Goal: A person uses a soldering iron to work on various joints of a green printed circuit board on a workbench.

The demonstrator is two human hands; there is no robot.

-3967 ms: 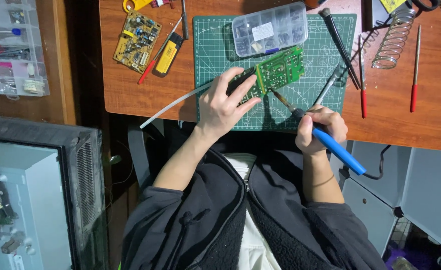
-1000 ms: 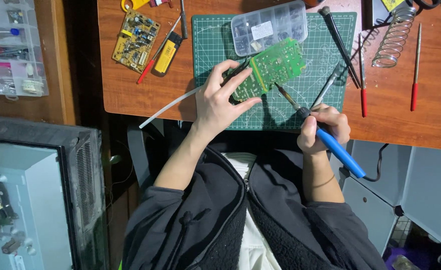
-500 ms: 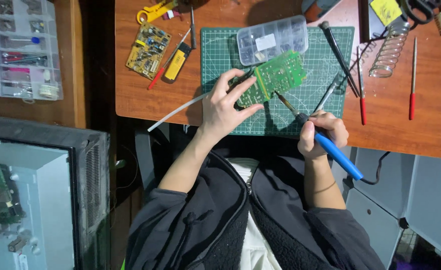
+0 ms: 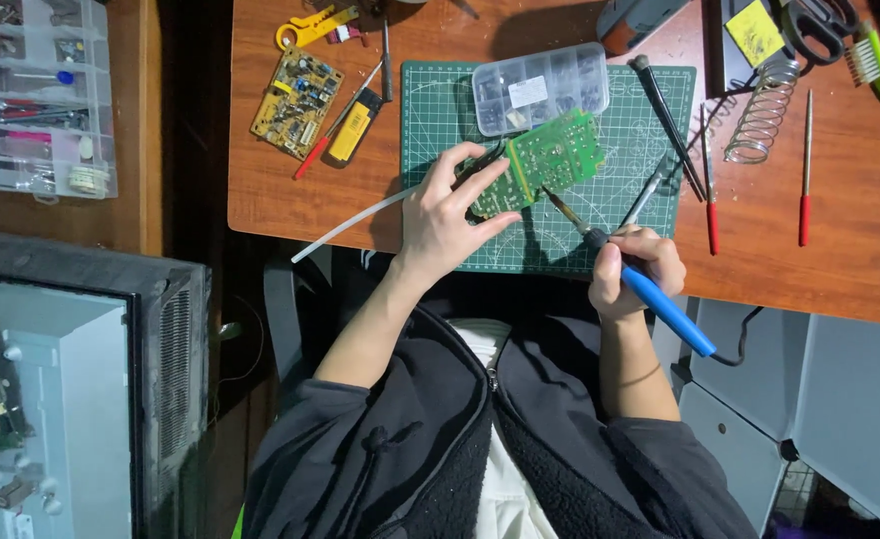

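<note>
From the head camera, your left hand point(image 4: 447, 222) has its grip closed on the near-left end of the green circuit board point(image 4: 543, 162), fingers curled over its edge and the thumb under it, so the board sits tilted above the green cutting mat point(image 4: 438, 110). Your right hand point(image 4: 638, 268) is wrapped tight round the blue-handled soldering iron point(image 4: 650, 295); the metal tip runs up and left from that grip toward the board's lower edge, and it looks to be touching or just short of it, though the view is too small to be sure.

A clear plastic parts box point(image 4: 540, 88) lies just beyond the board, nearly touching its far edge. A thin white tube point(image 4: 350, 225) runs from under your left hand to the near-left edge of the wooden surface point(image 4: 849, 260). Left of the mat lie a yellow circuit board point(image 4: 296, 102) and a yellow-bodied tool point(image 4: 352, 128). Right of the mat sit two red-handled tools point(image 4: 805, 205) and a coiled wire stand point(image 4: 759, 122). Tweezers point(image 4: 642, 198) rest on the mat just beyond your right hand.
</note>
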